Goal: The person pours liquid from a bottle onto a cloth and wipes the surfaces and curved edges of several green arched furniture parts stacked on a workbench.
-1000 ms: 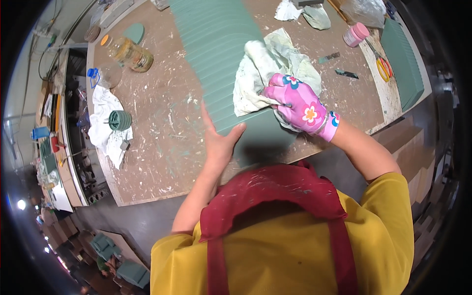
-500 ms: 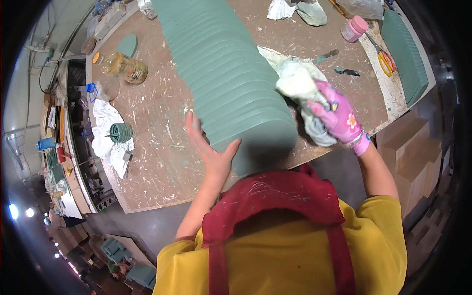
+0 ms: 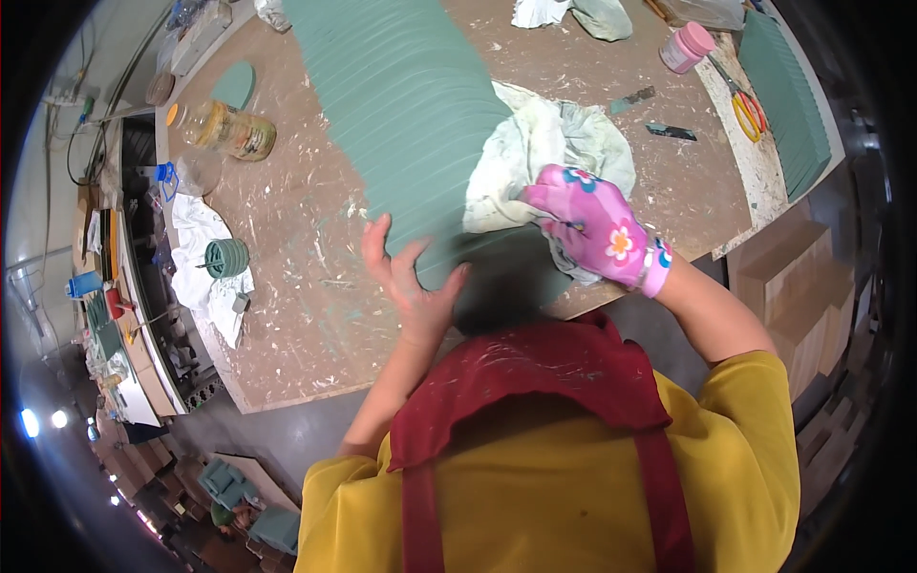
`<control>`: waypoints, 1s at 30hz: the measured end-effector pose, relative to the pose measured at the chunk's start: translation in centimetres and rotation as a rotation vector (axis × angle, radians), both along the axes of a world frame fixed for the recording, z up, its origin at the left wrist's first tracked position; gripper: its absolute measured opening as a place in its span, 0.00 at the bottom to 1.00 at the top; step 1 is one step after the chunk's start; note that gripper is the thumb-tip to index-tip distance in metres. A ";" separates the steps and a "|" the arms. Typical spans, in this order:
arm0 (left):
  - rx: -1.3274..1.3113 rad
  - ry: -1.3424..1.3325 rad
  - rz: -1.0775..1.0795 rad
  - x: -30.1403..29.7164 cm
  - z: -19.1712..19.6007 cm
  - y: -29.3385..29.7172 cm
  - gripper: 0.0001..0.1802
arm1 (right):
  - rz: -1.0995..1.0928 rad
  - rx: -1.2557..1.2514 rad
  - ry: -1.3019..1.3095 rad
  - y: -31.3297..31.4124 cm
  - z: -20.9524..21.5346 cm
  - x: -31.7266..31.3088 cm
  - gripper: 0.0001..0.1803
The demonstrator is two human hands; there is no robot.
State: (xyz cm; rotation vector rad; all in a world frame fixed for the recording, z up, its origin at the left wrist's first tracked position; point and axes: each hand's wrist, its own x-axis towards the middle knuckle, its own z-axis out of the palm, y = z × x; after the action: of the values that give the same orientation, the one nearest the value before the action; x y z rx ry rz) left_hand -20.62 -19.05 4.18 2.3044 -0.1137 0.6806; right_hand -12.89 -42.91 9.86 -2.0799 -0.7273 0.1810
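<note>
Bare left hand [image 3: 418, 304], fingers and thumb spread, at near left edge of long row of thin, round-edged green panels [image 3: 411, 124]; pink flower-patterned gloved right hand [image 3: 594, 227], fingers closed on pale, stained cloth [image 3: 521, 158], draped over row's near right side; row lies across brown, paint-flecked tabletop [image 3: 296, 329].

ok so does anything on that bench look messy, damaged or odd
The brown tabletop looks messy: flecked with white and smeared with green, as if stained. Also mismatched: the right hand is gloved while the left hand is bare.
</note>
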 end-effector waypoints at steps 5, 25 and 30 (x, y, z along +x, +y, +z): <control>-0.034 -0.044 0.022 0.2 0.2 -0.1 0.30 | -0.071 -0.339 -0.015 -6.9 -4.0 -0.8 0.18; -0.108 -0.060 -0.069 0.2 0.0 0.0 0.32 | 0.094 -0.240 -0.070 -0.2 2.2 -0.1 0.08; -0.034 -0.044 -0.066 0.0 -0.1 0.9 0.36 | 0.086 -0.135 -0.032 1.3 2.2 0.3 0.10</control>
State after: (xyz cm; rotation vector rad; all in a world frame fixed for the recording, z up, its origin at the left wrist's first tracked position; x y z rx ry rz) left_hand -20.63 -18.16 4.05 2.2438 -0.1964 0.6940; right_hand -12.60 -41.57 12.07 -2.1847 -0.8448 0.2512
